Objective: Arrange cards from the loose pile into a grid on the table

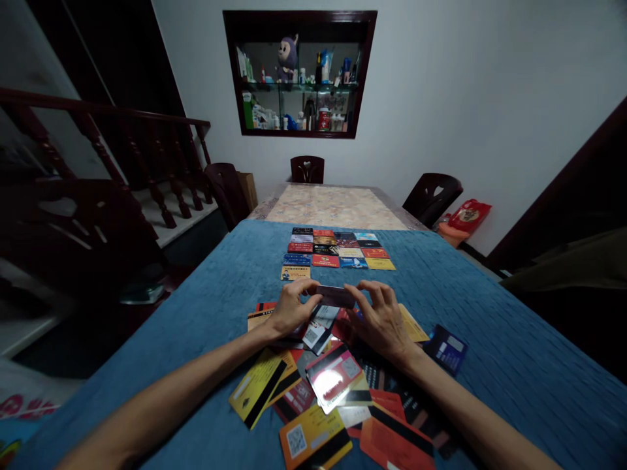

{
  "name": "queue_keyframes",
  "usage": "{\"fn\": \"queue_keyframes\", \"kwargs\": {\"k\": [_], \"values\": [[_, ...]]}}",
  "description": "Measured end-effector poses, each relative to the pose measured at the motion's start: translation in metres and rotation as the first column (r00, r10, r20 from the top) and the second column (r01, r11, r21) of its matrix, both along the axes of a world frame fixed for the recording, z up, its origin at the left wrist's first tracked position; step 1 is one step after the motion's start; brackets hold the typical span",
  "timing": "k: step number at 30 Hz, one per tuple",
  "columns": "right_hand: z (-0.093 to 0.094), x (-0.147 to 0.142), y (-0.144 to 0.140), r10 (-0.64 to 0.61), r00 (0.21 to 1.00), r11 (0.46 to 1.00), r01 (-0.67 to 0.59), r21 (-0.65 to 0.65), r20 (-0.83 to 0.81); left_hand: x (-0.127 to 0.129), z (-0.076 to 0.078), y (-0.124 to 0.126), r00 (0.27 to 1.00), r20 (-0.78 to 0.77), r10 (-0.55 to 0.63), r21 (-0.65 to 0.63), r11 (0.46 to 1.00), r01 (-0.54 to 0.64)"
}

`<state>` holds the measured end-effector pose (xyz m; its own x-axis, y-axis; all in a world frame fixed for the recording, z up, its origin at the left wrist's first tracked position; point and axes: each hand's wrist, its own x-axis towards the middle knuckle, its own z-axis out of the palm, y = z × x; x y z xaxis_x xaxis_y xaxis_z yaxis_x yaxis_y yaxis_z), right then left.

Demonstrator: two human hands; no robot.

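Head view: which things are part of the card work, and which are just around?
In use: left hand, right hand, held card, card pile, card grid, blue cloth.
Lying about: chairs, wall shelf, red bag.

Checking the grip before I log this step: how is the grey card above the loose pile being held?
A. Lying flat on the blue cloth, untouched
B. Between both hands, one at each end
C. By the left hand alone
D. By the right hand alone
B: the grey card is pinched at its ends by the left hand and the right hand, above the loose pile.
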<state>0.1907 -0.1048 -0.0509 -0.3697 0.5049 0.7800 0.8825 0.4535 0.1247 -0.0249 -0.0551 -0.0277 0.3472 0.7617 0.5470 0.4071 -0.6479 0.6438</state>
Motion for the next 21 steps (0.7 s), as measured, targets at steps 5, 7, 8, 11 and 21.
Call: {"fn": "queue_keyframes", "kwargs": {"k": [5,7,8,11,21], "values": [[-0.001,0.003,0.001,0.01,0.999,1.0,-0.009,-0.024,0.04,-0.001,0.0,0.0,1.0,-0.01,-0.01,0.023,1.0,0.01],[0.0,0.004,0.002,0.004,0.999,1.0,-0.003,-0.024,0.051,-0.002,-0.002,0.0,1.0,-0.015,-0.009,0.028,1.0,0.009],[0.001,0.004,0.003,0.003,0.999,1.0,-0.002,-0.021,0.048,-0.002,-0.003,0.001,1.0,-0.019,-0.009,0.029,1.0,0.009],[0.004,0.005,0.004,0.015,0.999,1.0,-0.015,-0.006,0.03,-0.004,-0.005,0.003,0.999,-0.032,-0.018,0.05,0.999,0.019],[0.015,0.01,0.013,0.074,0.997,0.989,-0.07,-0.128,0.02,-0.013,-0.002,0.005,0.98,-0.186,-0.076,0.154,0.982,0.106]]}}
